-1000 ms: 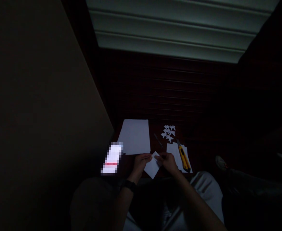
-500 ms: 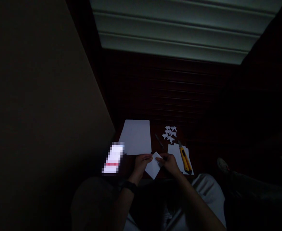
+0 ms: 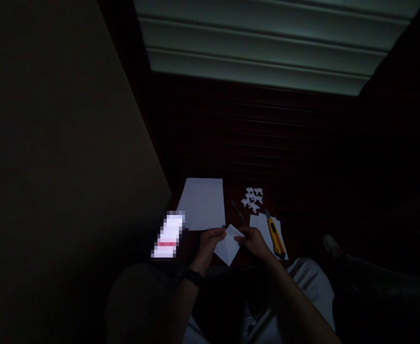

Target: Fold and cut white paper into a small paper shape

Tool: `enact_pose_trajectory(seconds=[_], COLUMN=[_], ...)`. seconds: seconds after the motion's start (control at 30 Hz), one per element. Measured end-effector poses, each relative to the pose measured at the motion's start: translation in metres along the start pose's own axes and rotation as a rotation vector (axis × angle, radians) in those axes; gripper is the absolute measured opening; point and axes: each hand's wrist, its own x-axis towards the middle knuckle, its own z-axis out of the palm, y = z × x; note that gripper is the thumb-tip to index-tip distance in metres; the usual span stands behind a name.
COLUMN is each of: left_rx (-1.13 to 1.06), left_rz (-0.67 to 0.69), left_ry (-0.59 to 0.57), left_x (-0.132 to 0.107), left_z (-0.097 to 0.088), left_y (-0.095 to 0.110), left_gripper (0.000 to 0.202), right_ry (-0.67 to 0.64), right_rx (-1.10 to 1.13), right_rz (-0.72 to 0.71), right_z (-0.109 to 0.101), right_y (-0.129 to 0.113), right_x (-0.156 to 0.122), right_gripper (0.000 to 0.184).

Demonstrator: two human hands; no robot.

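Note:
In a very dark scene, both my hands hold a small white square of paper [image 3: 228, 246] turned like a diamond above the near edge of a dark table. My left hand [image 3: 210, 243] pinches its left corner; a dark watch sits on that wrist. My right hand [image 3: 254, 241] pinches its right corner, fingers closed. Just right of my right hand lies a yellow utility knife [image 3: 274, 235] on a small stack of white paper [image 3: 263, 227].
A larger white sheet [image 3: 203, 203] lies behind my hands. Several small white paper cut-outs [image 3: 253, 198] sit at the back right, a dark pen [image 3: 236, 209] beside them. A blurred bright object [image 3: 168, 235] is to the left. A shoe [image 3: 329, 243] shows at the right.
The paper square has tilted slightly between my hands; my right hand has shifted a little right along its edge. The view has barely moved.

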Motion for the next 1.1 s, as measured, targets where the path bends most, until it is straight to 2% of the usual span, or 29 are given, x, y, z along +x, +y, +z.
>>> enact_pose_trajectory(seconds=[0.13, 0.37, 0.57, 0.83, 1.1], left_rx=[0.011, 0.037, 0.095, 0.084, 0.093], left_rz=[0.001, -0.024, -0.025, -0.059, -0.029], left_ry=[-0.001, -0.078, -0.096, -0.249, -0.199], left_x=[0.0006, 0.0007, 0.0009, -0.0031, -0.0052], left_z=[-0.0005, -0.0020, -0.0019, -0.0048, -0.0028], left_y=[0.0001, 0.0013, 0.0017, 0.0069, 0.0077], left_gripper=[0.037, 0.045, 0.042, 0.034, 0.034], right_ry=[-0.009, 0.000, -0.028, -0.077, -0.080], right_rx=[-0.007, -0.009, 0.005, 0.073, 0.057], right_rz=[-0.003, -0.020, -0.013, 0.018, 0.010], right_z=[-0.0008, -0.0001, -0.0026, -0.0079, -0.0075], right_y=[-0.0003, 0.0063, 0.0038, 0.0039, -0.0016], right_x=[0.0000, -0.0021, -0.0041, -0.0076, -0.0080], right_gripper=[0.028, 0.024, 0.025, 0.028, 0.029])
